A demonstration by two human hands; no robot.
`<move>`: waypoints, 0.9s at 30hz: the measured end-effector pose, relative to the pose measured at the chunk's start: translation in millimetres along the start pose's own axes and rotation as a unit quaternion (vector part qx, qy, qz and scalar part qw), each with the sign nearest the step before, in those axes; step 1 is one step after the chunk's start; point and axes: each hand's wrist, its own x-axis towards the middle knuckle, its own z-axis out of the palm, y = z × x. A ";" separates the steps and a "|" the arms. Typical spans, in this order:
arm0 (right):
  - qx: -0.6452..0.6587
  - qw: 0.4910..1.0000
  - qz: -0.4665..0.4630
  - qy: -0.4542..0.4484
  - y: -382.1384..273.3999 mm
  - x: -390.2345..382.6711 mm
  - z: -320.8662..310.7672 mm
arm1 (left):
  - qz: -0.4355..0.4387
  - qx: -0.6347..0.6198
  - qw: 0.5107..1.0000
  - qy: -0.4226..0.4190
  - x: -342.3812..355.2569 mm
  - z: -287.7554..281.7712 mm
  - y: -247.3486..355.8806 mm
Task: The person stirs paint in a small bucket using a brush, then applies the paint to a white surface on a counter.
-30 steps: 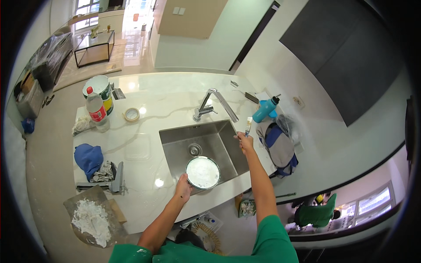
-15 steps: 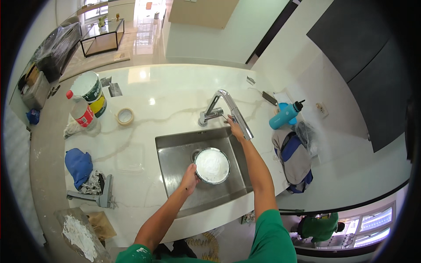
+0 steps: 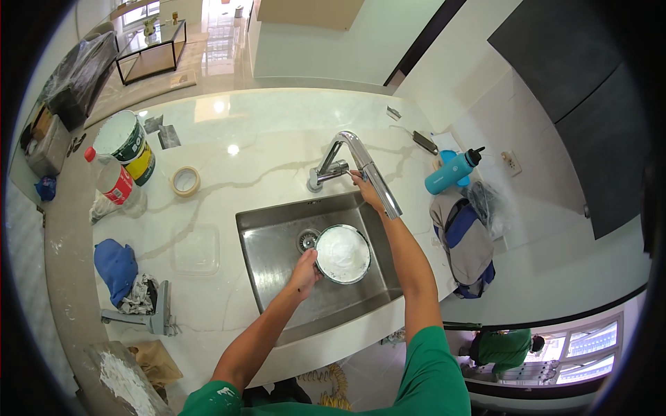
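Note:
My left hand (image 3: 305,273) is closed on the left rim of a round tub (image 3: 343,254) filled with white powder or paste. The tub is held over the steel sink (image 3: 281,281), to the right of the drain (image 3: 307,240). Beyond it, my right hand (image 3: 365,188) reaches behind the spout of the chrome faucet (image 3: 377,182), its fingers closed at the thin side lever. The spout partly hides that hand. No water shows under the spout's end.
Left on the counter are a paint bucket (image 3: 130,149), plastic bottle (image 3: 116,182), tape roll (image 3: 185,181), blue cloth (image 3: 115,267) and grey tool (image 3: 159,310). A powder-smeared board (image 3: 125,378) lies near left. At right are a teal bottle (image 3: 449,173) and grey-blue bag (image 3: 461,246).
The tub and my left hand have shifted a little to the right, away from the drain. My right hand stays at the faucet lever. The whole view has moved slightly.

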 end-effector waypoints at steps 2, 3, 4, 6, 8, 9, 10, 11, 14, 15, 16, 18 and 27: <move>0.006 1.000 -0.020 -0.012 4.3 2.8 -1.5 | -0.007 -0.002 1.000 0.011 -1.4 5.5 2.5; -0.018 1.000 -0.001 -0.005 6.8 4.5 -2.2 | -0.014 0.000 1.000 0.022 -2.7 8.0 3.4; -0.002 0.999 -0.044 -0.006 9.4 6.5 -2.4 | -0.018 -0.001 0.999 0.037 -4.0 9.6 4.8; -0.019 0.998 -0.056 0.015 14.7 10.3 -2.3 | -0.011 -0.007 1.000 0.018 -5.0 11.8 7.4; -0.005 0.995 -0.098 0.011 19.2 12.9 -1.9 | -0.008 -0.010 1.000 0.013 -5.1 13.2 8.3; -0.016 0.998 -0.057 0.015 20.6 13.5 -1.7 | -0.011 -0.009 1.000 0.017 -4.5 13.7 8.6; -0.007 0.995 -0.096 0.012 21.7 13.8 -1.7 | -0.018 -0.006 0.999 0.027 -3.9 13.7 8.7; -0.008 0.996 -0.093 0.011 22.0 13.6 -1.7 | -0.013 -0.005 1.000 0.017 -3.6 13.4 8.5; -0.012 0.996 -0.091 0.012 20.2 11.4 -2.3 | -0.011 0.002 1.000 0.015 -2.4 11.7 8.2; -0.018 0.998 -0.060 0.016 18.8 10.9 -2.6 | -0.012 0.005 1.000 0.019 -2.0 11.0 8.2; -0.021 0.997 -0.078 0.005 17.2 10.4 -3.0 | -0.015 0.014 0.999 0.035 -1.6 10.1 8.3; -0.048 0.998 -0.031 -0.011 14.5 10.7 -3.9 | -0.011 0.003 1.000 0.019 0.4 8.8 7.9; -0.077 0.997 0.027 -0.018 15.2 17.4 -5.5 | 0.000 -0.007 1.000 -0.004 7.3 6.6 1.8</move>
